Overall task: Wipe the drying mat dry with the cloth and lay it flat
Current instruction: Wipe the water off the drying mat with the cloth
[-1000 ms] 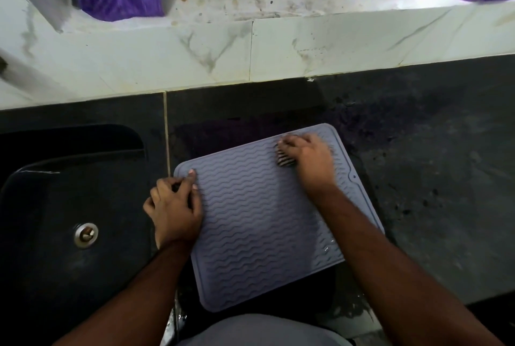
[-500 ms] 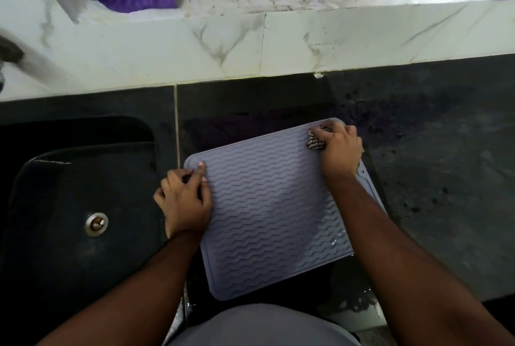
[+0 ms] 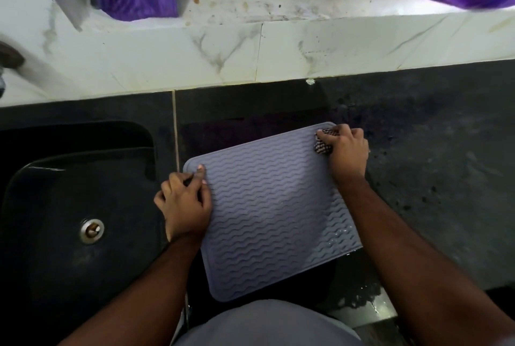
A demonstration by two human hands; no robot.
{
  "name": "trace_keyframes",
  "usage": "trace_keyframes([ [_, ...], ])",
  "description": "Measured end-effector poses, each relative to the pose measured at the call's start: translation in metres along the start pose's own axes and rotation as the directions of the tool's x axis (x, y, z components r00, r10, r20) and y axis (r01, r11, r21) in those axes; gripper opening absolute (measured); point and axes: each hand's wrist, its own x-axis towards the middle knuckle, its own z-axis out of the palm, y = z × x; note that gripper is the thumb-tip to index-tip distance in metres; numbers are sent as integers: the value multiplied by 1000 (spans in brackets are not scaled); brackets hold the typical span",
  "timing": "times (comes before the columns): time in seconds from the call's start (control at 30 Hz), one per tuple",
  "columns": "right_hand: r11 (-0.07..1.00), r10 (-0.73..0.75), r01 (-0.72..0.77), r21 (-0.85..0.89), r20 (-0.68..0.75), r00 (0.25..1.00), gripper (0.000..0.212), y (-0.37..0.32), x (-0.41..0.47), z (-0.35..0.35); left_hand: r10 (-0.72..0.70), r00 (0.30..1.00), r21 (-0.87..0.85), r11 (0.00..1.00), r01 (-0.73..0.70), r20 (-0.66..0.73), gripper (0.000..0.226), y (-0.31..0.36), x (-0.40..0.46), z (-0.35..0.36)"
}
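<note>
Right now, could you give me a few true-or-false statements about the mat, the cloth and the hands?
1. The right hand grips the cloth at the mat's far right corner. True.
2. The mat lies in the sink. False: it lies on the dark counter, right of the sink.
3. The left hand rests on the mat's left edge. True.
4. The mat is fully dry. False: droplets glisten near its right edge.
5. The cloth is plain white. False: it is dark and light patterned.
</note>
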Motion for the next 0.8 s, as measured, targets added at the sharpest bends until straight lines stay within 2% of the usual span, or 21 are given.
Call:
trace_keyframes([
  [0.07, 998, 48, -47, -34, 24, 999, 41, -10, -6, -1, 1, 1000, -11, 1000, -1, -3, 43, 1, -1, 0],
  [0.2, 988, -117, 123, -95, 65, 991, 48, -20, -33, 6, 5, 1000, -22, 1000, -5, -5, 43, 0, -1, 1],
  [0.27, 990, -65, 72, -124, 57, 996, 47, -15, -22, 1, 2, 1000, -19, 1000, -2, -13, 43, 0, -1, 1],
  [0.33, 987, 50, -41, -154, 55, 997, 47, -16, -5, -6, 1, 1000, -35, 999, -1, -16, 43, 0, 0, 1],
  [0.4, 984, 135, -128, -126, 47, 990, 45, -26, 5, -11, 0, 1000, -41, 999, 0, -13, 44, 0, 0, 0],
  [0.43, 990, 115, -111, -92, 38, 993, 45, -34, 3, -12, -1, 1000, -38, 999, 0, -13, 44, 1, 0, 0],
  [0.53, 989, -121, 126, -74, 76, 990, 51, -44, -23, -2, -3, 1000, -31, 1000, 3, -15, 44, 0, 1, 0],
  [0.6, 983, -157, 164, -82, 85, 984, 51, -31, -21, 1, -1, 1000, -35, 999, 1, -15, 44, 0, -1, 1],
  [0.7, 993, -34, 37, -115, 32, 999, 44, -11, -2, 0, -2, 1000, -28, 1000, 2, -23, 44, 0, 0, 1],
  [0.8, 987, 102, -94, -130, 59, 993, 43, -16, 12, -6, -1, 1000, -23, 1000, 1, -22, 45, 0, -2, -1],
])
